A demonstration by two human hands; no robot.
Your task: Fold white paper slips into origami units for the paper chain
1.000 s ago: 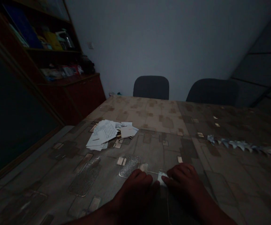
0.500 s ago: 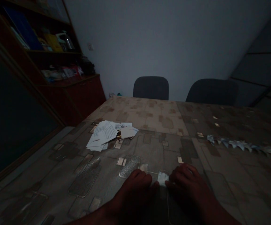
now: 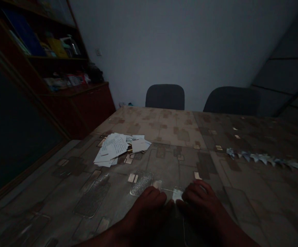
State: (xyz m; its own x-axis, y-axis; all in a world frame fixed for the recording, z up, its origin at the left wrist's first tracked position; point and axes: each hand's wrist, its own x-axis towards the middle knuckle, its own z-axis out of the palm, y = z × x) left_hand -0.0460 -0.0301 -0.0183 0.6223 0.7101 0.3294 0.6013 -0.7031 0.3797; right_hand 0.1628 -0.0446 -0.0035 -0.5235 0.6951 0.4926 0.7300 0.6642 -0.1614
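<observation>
Working close in at the near side of the tabletop (image 3: 164, 164), both hands come together around one small slip of paper (image 3: 177, 194)! The pale slip sits right between them, its upper part peeking out over the thumbs. On the right side, the right hand (image 3: 197, 202) has its fingers curled over the slip's edge, thumb tucked at the bottom, grasping it. And the left hand (image 3: 151, 206)? Fingers bent inward, thumb tip up at the lower left corner; whether it pinches the paper too, I cannot tell in this gloom.

Look further out, left of centre: a loose pile of paper pieces (image 3: 115, 149), fanned and overlapping, dark lines of text on some of them. Over on the far right, well apart from that pile, lies a spiky chain of folded paper (image 3: 264, 159), stretched out sideways. Two dark chairs (image 3: 165, 97) back onto the far edge, and a reddish cabinet (image 3: 93, 106) stands left.
</observation>
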